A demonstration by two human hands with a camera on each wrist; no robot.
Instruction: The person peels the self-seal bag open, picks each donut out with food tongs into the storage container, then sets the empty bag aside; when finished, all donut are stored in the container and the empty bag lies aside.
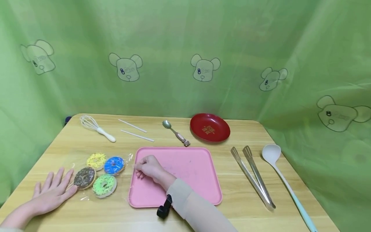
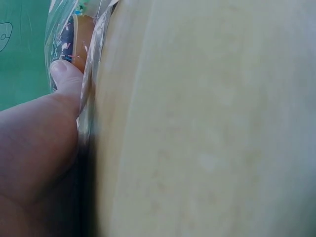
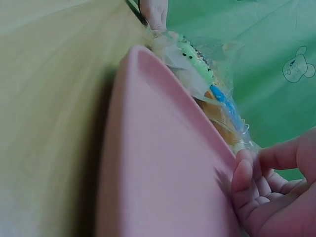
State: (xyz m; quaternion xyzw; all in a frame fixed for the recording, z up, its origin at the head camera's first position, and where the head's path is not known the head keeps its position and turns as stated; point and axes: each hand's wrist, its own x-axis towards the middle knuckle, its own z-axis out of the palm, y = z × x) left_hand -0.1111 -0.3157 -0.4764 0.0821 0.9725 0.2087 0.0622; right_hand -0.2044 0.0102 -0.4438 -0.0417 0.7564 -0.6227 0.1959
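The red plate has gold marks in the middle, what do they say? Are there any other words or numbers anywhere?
Red plate: gold marks in its middle, too small and blurred to read.
Green curtain: only drawn bear heads, no words that can be read.
Bag of doughnuts, pink tray, tongs, ladle, spoon, whisk: no writing shows.

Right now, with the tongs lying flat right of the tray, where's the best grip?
Probably mid-length on the tongs, pinching both arms from above. They lie flat, arms nearly together, hinge end nearest the person, spread tips pointing away. The right hand is closer, resting on the pink tray.
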